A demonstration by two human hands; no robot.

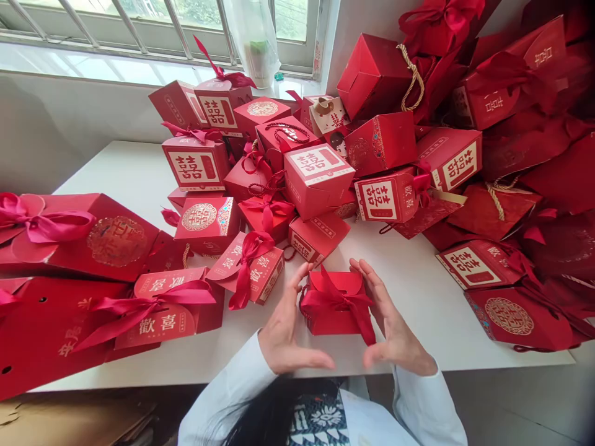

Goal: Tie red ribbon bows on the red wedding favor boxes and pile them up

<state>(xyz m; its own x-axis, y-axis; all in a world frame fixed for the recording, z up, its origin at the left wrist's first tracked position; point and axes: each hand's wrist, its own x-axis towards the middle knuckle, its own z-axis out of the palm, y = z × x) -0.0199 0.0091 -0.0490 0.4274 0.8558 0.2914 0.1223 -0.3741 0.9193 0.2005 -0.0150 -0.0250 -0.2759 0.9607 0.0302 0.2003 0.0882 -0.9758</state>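
A small red gift box with a crimson ribbon bow tied over its top stands near the front edge of the white table. My left hand is at its left side, fingers stretched along it and thumb apart. On the other side my right hand stands with straight fingers, thumb spread towards me. Both hands frame the box loosely; whether the fingertips touch it I cannot tell. Just left of my left hand lies a tilted red box with a bow. Behind it, a plain-topped red box leans on the pile.
A heap of red boxes covers the table's back. Larger boxes line the left side, and more boxes and bags pile up on the right. On the windowsill stands a cup in a plastic bag. Cardboard lies below, left.
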